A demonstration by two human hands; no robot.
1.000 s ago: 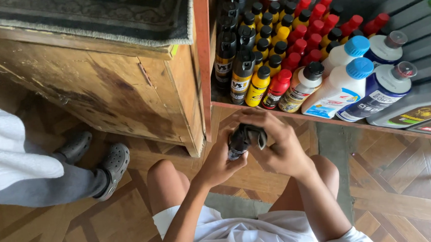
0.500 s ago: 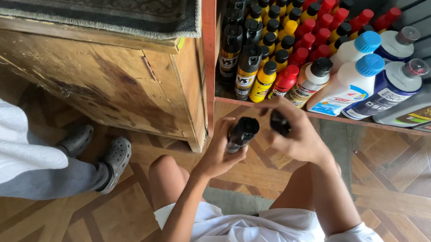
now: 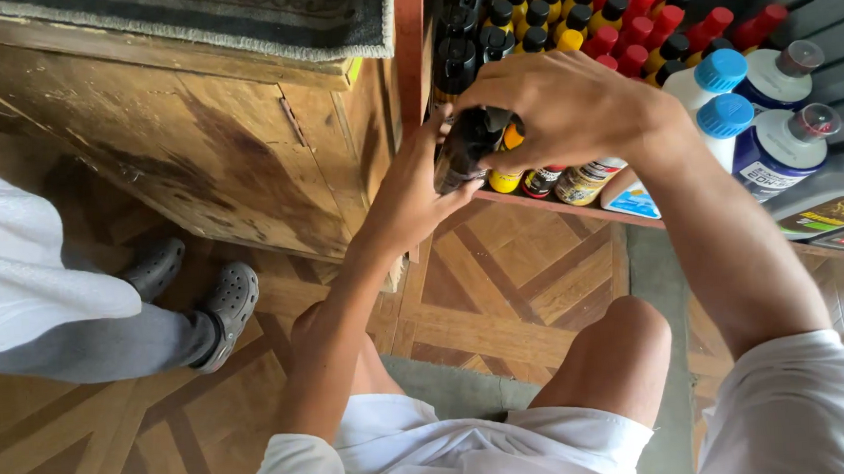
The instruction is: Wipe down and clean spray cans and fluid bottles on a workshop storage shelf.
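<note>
My left hand (image 3: 417, 187) grips a small black bottle (image 3: 463, 149) and holds it tilted at the front edge of a shelf (image 3: 576, 208). My right hand (image 3: 563, 111) is curled palm down over the shelf's front row of small bottles (image 3: 546, 181). Its thumb lies by the black bottle's top. Whatever is under that palm is hidden. Both arms reach forward from above my bare knees.
Several red-capped bottles (image 3: 644, 11) and white bottles with blue caps (image 3: 722, 94) fill the shelf, with dark jugs (image 3: 836, 214) on the right. A worn wooden cabinet (image 3: 191, 134) stands on the left. Another person's grey-trousered legs and dark clogs (image 3: 223, 308) stand beside it.
The two hands, together on black bottles a second ago, parted. My right hand rose and reached onto the shelf's front row. My left hand lifted its bottle toward the shelf edge.
</note>
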